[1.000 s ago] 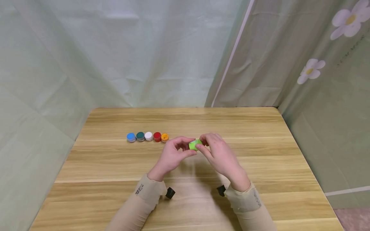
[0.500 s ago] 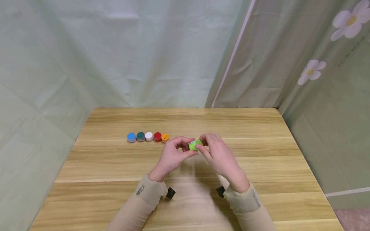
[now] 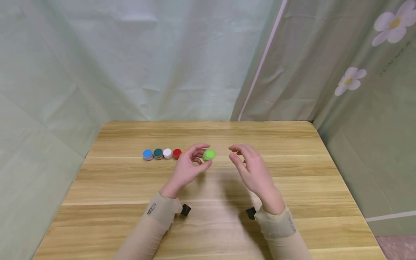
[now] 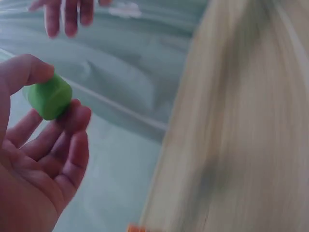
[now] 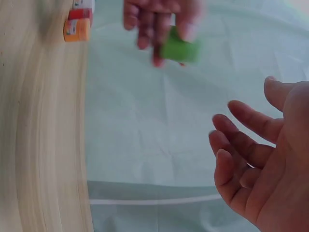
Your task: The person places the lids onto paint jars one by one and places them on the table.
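Observation:
My left hand (image 3: 188, 166) pinches a small lime-green paint jar (image 3: 209, 155) between thumb and fingers, above the table. In the left wrist view the thumb presses one side of the green jar (image 4: 49, 99) and the fingers curl at the other. My right hand (image 3: 255, 171) is apart from it, to the right, with fingers loosely bent and nothing in them. Left of my left hand stands a row of jars: light blue (image 3: 147, 154), dark green (image 3: 158, 153), white (image 3: 167, 153) and red (image 3: 177, 154). An orange jar (image 5: 76, 30) at the row's end is mostly hidden behind my left hand in the head view.
The jars stand on a wood-grain table (image 3: 286, 187). Pale green curtains (image 3: 182, 65) hang behind and beside it, with white flowers (image 3: 351, 81) on the right. A black wrist device (image 3: 185, 210) juts from the left sleeve, another (image 3: 251, 213) from the right.
The right hand has let go of the green jar and drawn off to the right. My left hand has moved left with the jar, whose lid now faces up, partly covering the orange jar.

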A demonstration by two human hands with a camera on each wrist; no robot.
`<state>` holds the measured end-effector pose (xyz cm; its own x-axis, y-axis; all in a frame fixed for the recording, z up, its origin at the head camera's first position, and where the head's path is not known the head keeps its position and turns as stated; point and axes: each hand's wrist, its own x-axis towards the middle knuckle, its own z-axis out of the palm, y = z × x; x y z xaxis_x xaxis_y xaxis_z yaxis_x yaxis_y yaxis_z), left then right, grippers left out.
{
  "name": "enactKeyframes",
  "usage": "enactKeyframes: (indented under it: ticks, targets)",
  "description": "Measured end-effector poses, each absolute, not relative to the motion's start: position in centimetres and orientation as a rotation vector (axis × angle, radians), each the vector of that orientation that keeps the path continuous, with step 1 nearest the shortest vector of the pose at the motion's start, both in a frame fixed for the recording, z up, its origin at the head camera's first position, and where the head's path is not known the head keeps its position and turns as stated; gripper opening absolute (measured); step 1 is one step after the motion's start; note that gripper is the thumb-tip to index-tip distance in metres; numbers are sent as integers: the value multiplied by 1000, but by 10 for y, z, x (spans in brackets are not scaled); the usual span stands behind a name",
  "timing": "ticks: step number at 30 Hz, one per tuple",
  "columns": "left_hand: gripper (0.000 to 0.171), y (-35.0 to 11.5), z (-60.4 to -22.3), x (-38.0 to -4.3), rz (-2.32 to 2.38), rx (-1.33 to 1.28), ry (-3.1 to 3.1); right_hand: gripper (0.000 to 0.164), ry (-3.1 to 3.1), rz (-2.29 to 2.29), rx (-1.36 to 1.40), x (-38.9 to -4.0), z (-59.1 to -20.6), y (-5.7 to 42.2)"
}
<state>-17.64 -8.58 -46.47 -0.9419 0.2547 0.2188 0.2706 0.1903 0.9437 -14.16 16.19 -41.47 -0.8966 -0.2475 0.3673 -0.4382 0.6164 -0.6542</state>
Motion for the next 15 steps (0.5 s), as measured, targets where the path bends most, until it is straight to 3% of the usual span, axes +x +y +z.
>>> enactKeyframes:
  ticks: [15]
  targets:
    - [38,-112,-487,-218,-907,-469,-2865,35,-2690,1163,597,-145,-416,167]
